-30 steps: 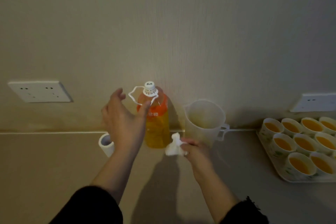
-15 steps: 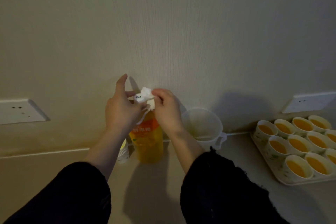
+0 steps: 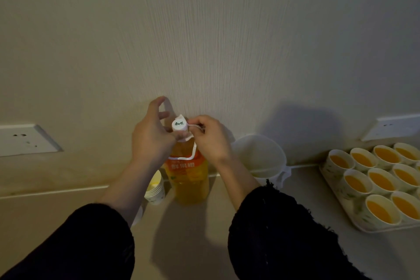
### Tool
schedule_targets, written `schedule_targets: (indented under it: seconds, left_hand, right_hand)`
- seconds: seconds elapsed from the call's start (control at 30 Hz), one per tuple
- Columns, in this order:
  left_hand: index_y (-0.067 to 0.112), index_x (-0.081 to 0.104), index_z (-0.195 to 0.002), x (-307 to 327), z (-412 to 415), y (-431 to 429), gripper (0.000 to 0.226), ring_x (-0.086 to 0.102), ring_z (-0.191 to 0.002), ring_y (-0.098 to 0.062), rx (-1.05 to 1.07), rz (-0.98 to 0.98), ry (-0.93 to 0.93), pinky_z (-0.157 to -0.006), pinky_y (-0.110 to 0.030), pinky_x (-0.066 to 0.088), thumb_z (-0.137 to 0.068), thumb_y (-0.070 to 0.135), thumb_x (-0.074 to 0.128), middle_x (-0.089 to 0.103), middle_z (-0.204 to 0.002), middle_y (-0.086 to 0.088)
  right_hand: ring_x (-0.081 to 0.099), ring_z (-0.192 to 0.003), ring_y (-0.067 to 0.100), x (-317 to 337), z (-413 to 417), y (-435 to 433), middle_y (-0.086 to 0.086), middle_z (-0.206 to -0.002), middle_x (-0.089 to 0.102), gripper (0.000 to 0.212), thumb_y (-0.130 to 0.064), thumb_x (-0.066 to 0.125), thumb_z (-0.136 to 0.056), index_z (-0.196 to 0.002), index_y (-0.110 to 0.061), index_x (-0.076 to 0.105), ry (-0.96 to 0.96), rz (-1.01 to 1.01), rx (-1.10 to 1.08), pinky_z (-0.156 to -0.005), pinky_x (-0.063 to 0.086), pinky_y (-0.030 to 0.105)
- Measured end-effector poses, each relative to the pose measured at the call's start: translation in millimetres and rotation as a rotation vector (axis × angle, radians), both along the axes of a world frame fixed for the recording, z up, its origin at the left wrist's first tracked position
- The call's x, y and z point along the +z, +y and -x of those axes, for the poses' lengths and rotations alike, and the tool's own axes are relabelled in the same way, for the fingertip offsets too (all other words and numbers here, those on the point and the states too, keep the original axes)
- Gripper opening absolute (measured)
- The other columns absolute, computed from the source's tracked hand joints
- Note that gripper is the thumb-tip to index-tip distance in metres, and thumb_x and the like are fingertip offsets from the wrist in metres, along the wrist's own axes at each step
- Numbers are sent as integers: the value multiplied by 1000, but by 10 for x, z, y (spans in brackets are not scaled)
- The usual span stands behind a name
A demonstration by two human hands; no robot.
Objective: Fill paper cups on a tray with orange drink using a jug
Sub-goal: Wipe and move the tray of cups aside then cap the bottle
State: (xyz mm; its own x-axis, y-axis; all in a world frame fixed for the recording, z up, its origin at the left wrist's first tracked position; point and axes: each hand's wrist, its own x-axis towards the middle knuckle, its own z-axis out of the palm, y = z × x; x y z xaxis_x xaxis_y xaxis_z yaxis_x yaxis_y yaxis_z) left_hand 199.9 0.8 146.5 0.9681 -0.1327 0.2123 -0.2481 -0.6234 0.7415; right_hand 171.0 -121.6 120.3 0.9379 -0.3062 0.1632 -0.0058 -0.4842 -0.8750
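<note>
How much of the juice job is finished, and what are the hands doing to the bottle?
The cups in view on the tray already hold orange drink. The jug looks empty. Right now the left hand and the right hand are at the white cap of the bottle, with a tissue there too. Spare cups stand unfilled beside it, so maybe more pouring is left.

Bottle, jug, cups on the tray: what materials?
Bottle: clear glossy plastic, the orange drink shows through; opaque white cap. Jug: milky, translucent matte plastic, probably. Cups: likely paper, with matte white printed walls and rolled rims. Tray: pale, material unclear.
</note>
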Motion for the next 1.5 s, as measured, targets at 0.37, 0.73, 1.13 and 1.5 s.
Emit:
schedule_targets:
  seconds: [0.37,0.73,1.13,1.5]
  left_hand:
    - [16,73,-88,66,-9,-65,21,62,-76,-17,-110,-138,8,-58,-25,41,-71,25,81,69,-81,-1]
    - [25,55,-101,147,129,254,53,67,-93,-8,-419,6,195,-77,-27,52,-68,-10,76,74,-92,1]
    - [31,48,-106,113,89,184,65,64,-98,-14,-450,-82,174,-78,-32,54,-66,-12,76,69,-98,-1]
    - [26,48,-112,131,211,126,62,60,-95,-6,-474,-162,106,-78,-23,48,-68,-6,77,65,-95,8]
  right_hand:
    - [62,-99,25,-148,241,-252,7,-99,63,22,-7,55,-93,-112,1,62,46,-793,-326,-90,53,38]
    - [63,-90,5,-307,694,7,-11,-95,68,17,-13,62,-86,-87,-29,66,-14,-467,-214,-81,53,21]
    - [59,-104,20,-545,706,142,1,-105,67,20,-13,60,-84,-99,-11,73,-325,160,-193,-91,51,40]
    - [62,-86,12,-419,995,-27,-2,-93,68,9,-14,65,-85,-89,-17,72,-101,-312,-68,-76,53,27]
